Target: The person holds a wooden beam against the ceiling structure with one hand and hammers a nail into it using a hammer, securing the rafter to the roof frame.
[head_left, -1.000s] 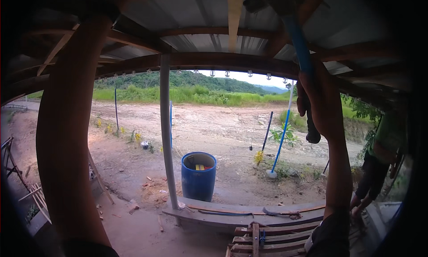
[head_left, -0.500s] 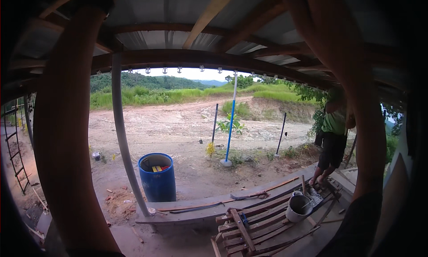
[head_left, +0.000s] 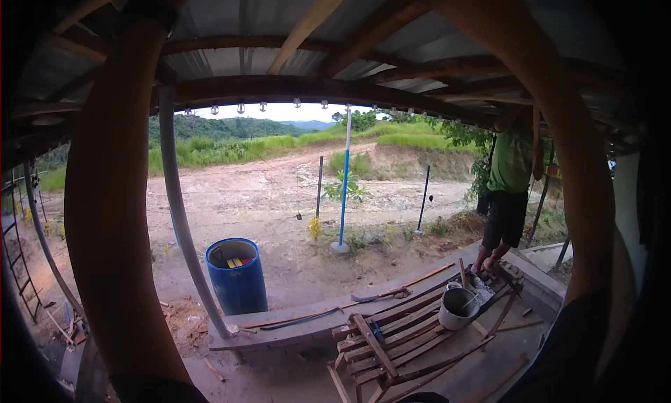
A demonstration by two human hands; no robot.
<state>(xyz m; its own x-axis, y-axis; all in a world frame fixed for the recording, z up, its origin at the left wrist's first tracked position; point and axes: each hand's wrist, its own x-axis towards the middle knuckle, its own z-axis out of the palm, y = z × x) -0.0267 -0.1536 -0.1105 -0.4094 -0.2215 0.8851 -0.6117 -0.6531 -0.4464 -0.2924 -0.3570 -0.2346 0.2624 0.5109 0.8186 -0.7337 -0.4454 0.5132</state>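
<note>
Overhead, a corrugated grey metal roof (head_left: 279, 11) on brown timber rafters (head_left: 370, 32) spans the whole view. Both of the person's forearms rise to it: the left forearm (head_left: 112, 214) at near left, the right forearm (head_left: 559, 137) at near right. Both hands lie beyond the upper edge, so whether the fingers are wide, narrow or holding anything cannot be told. Far off lies a bare dirt yard (head_left: 279, 193) backed by green hills. A grey support post (head_left: 178, 214) stands left of centre, with a blue plastic barrel (head_left: 237, 277) just beside it. Another person in a green shirt (head_left: 510, 186) stands at far right. Near centre, stacked wooden slats (head_left: 391, 340) carry a grey metal bucket (head_left: 458, 308).
</note>
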